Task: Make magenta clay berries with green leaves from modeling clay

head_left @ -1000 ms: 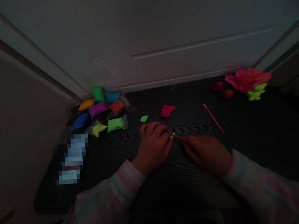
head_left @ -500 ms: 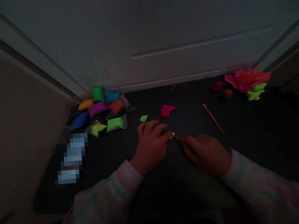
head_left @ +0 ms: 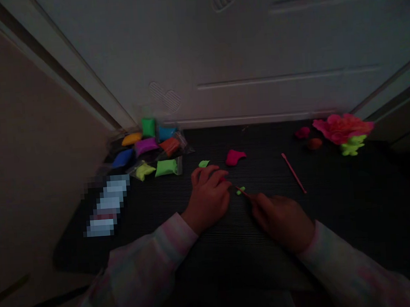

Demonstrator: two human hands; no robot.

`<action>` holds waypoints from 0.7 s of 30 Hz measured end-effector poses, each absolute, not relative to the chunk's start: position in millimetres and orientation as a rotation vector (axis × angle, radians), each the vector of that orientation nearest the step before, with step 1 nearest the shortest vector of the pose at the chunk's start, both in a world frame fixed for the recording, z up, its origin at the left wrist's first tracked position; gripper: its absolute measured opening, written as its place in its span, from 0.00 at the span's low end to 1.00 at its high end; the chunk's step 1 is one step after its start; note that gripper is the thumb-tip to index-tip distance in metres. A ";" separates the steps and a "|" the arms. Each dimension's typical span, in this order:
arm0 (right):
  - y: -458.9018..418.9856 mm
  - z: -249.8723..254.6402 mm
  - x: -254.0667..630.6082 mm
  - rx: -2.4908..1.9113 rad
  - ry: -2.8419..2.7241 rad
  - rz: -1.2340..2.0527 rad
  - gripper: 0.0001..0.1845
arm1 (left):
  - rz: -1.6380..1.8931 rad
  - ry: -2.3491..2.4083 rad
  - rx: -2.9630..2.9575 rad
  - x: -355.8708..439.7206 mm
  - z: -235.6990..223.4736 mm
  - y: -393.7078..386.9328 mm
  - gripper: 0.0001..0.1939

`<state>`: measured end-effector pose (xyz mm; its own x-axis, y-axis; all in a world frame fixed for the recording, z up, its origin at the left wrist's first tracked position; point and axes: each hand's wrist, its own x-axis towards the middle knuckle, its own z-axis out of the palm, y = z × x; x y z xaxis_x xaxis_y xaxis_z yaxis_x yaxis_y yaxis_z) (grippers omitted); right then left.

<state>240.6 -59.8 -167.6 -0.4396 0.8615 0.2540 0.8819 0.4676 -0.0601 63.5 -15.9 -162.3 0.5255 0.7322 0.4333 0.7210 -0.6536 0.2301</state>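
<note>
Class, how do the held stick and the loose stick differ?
The held stick is gripped in the right hand; the loose stick lies on the dark table. The held stick is partly hidden by that hand, while the loose stick shows from end to end. Both are thin and reddish.

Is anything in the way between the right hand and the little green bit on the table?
Only the thin pink tool held in the right hand: in this view its end crosses over the little green bit. Nothing else visible stands between them.
</note>
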 end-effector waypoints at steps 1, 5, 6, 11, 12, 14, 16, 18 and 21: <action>-59.3 -167.7 240.0 -1.512 -2.479 -0.123 0.09 | 0.806 1.294 2.722 63.4 -162.4 -16.3 0.08; -57.7 -167.4 237.1 -1.550 -2.481 -0.118 0.08 | 0.786 1.279 2.717 65.4 -162.6 -19.4 0.08; -57.9 -167.3 236.8 -1.553 -2.468 -0.124 0.08 | 0.762 1.273 2.718 66.5 -162.8 -20.2 0.08; -60.3 -165.9 237.1 -1.525 -2.437 -0.204 0.10 | 0.671 1.277 2.760 71.1 -165.6 -21.5 0.10; -60.5 -165.3 237.0 -1.521 -2.435 -0.219 0.10 | 0.668 1.278 2.769 71.5 -166.3 -21.4 0.10; -60.1 -164.3 236.6 -1.515 -2.431 -0.247 0.10 | 0.663 1.266 2.780 71.8 -167.2 -21.1 0.09; -59.0 -164.0 236.0 -1.518 -2.428 -0.262 0.09 | 0.658 1.250 2.781 71.5 -167.1 -21.0 0.09; -57.6 -165.0 236.0 -1.535 -2.421 -0.247 0.09 | 0.662 1.242 2.769 70.8 -166.0 -21.1 0.09; -56.6 -167.8 238.2 -1.550 -2.358 -0.144 0.09 | 0.703 1.242 2.737 68.9 -163.7 -20.8 0.08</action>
